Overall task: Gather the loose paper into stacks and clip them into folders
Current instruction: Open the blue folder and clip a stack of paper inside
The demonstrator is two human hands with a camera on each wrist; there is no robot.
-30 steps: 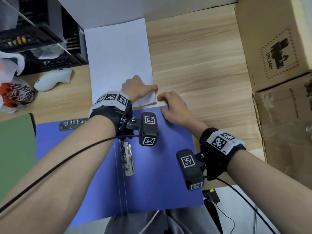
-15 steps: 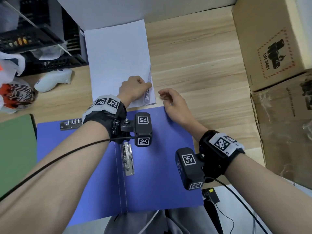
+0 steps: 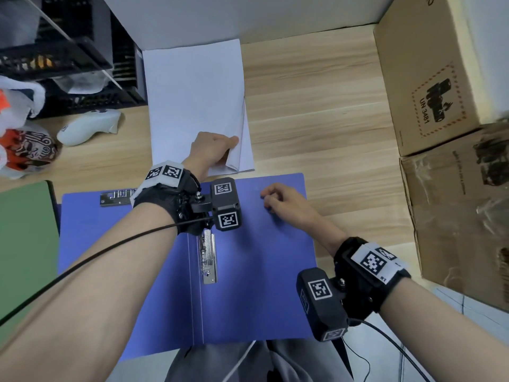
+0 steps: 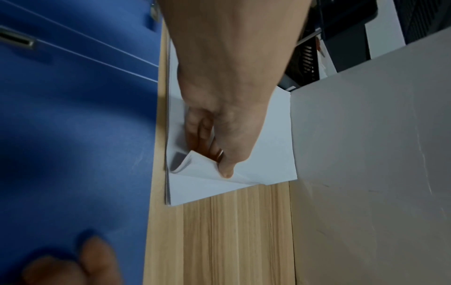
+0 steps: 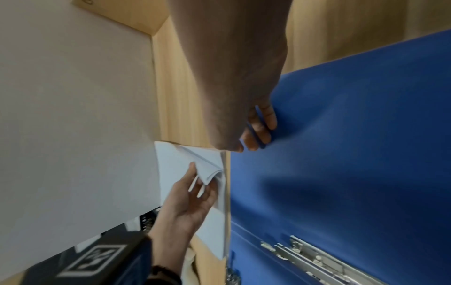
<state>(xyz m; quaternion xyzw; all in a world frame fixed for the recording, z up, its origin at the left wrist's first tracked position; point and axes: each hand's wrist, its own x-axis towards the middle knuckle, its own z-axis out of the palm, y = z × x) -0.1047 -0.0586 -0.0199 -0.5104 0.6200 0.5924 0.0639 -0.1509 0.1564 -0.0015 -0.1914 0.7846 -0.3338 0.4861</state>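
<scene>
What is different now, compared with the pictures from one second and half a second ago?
The left hand has curled up the near right corner of the top sheets and pinches it. The right hand drew back from the paper stack onto the blue folder. Stack and open folder stayed in place.

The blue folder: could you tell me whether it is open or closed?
Open: the blue folder lies spread flat, both covers showing, its metal clip exposed beside the spine.

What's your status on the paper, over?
Left hand pinching lifted corner of paper stack. Right hand loosely curled over open blue folder, holding nothing. Folder clip uncovered.
</scene>
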